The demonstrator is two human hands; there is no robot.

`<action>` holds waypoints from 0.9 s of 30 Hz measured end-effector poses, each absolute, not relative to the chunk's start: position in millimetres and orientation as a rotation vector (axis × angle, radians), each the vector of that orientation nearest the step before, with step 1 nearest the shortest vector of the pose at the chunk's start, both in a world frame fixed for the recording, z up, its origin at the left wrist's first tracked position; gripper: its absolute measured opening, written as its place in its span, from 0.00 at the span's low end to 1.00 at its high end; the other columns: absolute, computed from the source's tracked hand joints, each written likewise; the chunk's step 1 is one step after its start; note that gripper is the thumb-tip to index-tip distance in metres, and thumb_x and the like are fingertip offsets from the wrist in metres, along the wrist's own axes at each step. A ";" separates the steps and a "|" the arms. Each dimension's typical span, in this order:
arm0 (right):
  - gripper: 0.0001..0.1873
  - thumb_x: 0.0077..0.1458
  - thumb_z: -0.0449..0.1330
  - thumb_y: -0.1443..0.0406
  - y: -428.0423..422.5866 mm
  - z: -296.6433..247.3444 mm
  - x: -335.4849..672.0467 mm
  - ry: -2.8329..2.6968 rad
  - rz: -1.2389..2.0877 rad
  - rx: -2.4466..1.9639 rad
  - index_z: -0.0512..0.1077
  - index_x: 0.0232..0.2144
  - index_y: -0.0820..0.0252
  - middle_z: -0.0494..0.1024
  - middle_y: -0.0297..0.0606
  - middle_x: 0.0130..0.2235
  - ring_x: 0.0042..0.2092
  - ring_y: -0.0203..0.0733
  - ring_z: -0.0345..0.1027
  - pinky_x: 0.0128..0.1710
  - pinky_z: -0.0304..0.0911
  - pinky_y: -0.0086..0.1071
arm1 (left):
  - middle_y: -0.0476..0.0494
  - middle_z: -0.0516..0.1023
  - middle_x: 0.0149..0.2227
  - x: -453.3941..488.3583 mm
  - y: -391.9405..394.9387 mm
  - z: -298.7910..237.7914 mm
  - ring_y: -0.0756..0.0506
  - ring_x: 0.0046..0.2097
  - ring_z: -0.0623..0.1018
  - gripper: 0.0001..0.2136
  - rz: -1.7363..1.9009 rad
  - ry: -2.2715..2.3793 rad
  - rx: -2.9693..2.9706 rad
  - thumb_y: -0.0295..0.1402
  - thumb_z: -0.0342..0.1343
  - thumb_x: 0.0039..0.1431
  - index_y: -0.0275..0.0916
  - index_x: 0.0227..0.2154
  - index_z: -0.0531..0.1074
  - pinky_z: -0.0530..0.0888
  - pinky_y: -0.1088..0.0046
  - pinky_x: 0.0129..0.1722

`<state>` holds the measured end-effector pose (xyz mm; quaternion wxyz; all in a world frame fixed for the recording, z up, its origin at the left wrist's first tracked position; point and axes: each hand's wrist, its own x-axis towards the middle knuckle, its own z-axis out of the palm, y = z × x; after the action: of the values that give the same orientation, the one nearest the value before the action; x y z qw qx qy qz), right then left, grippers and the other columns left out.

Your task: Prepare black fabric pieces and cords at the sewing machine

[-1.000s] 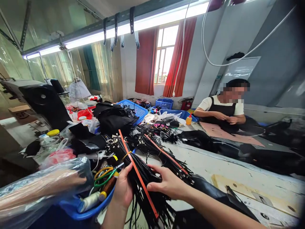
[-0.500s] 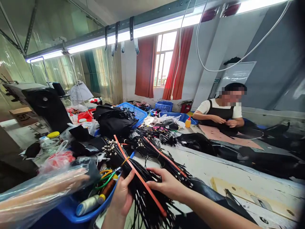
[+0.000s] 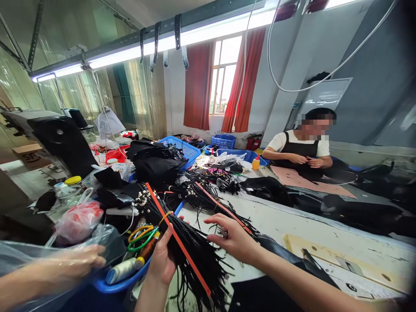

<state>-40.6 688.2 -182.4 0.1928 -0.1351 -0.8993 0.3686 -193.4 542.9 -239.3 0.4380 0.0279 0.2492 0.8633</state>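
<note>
My left hand (image 3: 163, 255) is closed around a bundle of black braided cords (image 3: 182, 229), its thumb pressed on the orange strip (image 3: 177, 238) that lies along the bundle. A yellow band ties the cords near their pale-tipped upper ends. Just right of the bundle, my right hand (image 3: 232, 238) is open with its fingers apart, holding nothing. Behind it on the table lies a second black cord bundle (image 3: 208, 195), also with an orange strip.
At left, another person's hand (image 3: 74, 262) shows beside clear plastic, over a blue bin (image 3: 113, 286) with thread spools (image 3: 121, 269). A sewing machine (image 3: 58, 138) stands far left. Black fabric fills a blue basket (image 3: 191, 156). Across the table sits a co-worker (image 3: 299, 149).
My right hand has come off the cord bundle and opened. The bundle in my left hand has shifted slightly left. The other person's hand at left has moved down and left.
</note>
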 end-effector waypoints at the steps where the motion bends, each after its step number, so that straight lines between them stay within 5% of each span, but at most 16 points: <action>1: 0.12 0.55 0.61 0.64 685.7 -182.9 -38.8 -2.506 1.002 -0.394 0.74 0.43 0.58 0.75 0.39 0.43 0.42 0.41 0.69 0.40 0.61 0.32 | 0.43 0.82 0.43 -193.4 542.9 -239.4 0.43 0.44 0.81 0.20 2.152 0.628 0.060 0.26 0.57 0.60 0.42 0.55 0.69 0.75 0.62 0.52; 6: 0.11 0.55 0.63 0.58 657.0 -185.0 -34.4 -2.532 0.925 -0.366 0.74 0.29 0.60 0.72 0.35 0.30 0.32 0.37 0.65 0.33 0.58 0.30 | 0.42 0.82 0.43 -190.4 547.2 -239.6 0.43 0.44 0.81 0.18 2.183 0.683 0.042 0.26 0.54 0.62 0.42 0.55 0.69 0.77 0.63 0.50; 9: 0.15 0.45 0.70 0.59 640.1 -194.3 -35.5 -2.673 0.779 -0.373 0.73 0.33 0.60 0.74 0.36 0.33 0.33 0.39 0.66 0.32 0.57 0.30 | 0.41 0.81 0.43 -188.3 549.9 -241.2 0.43 0.44 0.81 0.17 2.211 0.711 0.032 0.28 0.57 0.61 0.38 0.54 0.70 0.77 0.65 0.50; 13: 0.11 0.45 0.60 0.73 635.3 -201.6 -37.9 -2.711 0.703 -0.468 0.74 0.34 0.60 0.77 0.36 0.33 0.34 0.40 0.68 0.34 0.58 0.30 | 0.39 0.81 0.44 -187.2 548.6 -242.7 0.43 0.45 0.81 0.17 2.208 0.717 0.036 0.29 0.57 0.61 0.36 0.53 0.70 0.77 0.66 0.50; 19: 0.08 0.51 0.56 0.68 637.7 -182.4 -34.6 -2.600 1.194 -0.602 0.75 0.27 0.62 0.75 0.33 0.25 0.28 0.34 0.65 0.28 0.55 0.25 | 0.44 0.81 0.47 -185.2 543.2 -245.6 0.44 0.46 0.80 0.22 2.221 0.603 0.061 0.27 0.58 0.60 0.45 0.57 0.67 0.74 0.65 0.54; 27: 0.06 0.47 0.58 0.68 633.1 -196.8 -29.8 -2.696 1.099 -0.573 0.75 0.29 0.60 0.78 0.34 0.29 0.31 0.37 0.68 0.31 0.58 0.27 | 0.45 0.80 0.48 -179.2 541.0 -249.3 0.42 0.51 0.78 0.28 2.216 0.541 0.186 0.30 0.65 0.53 0.49 0.57 0.66 0.70 0.62 0.57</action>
<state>-29.8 633.1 -196.8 0.0872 -0.1923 -0.9052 0.3689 -179.2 541.0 -249.3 0.4137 0.0741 0.2151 0.8815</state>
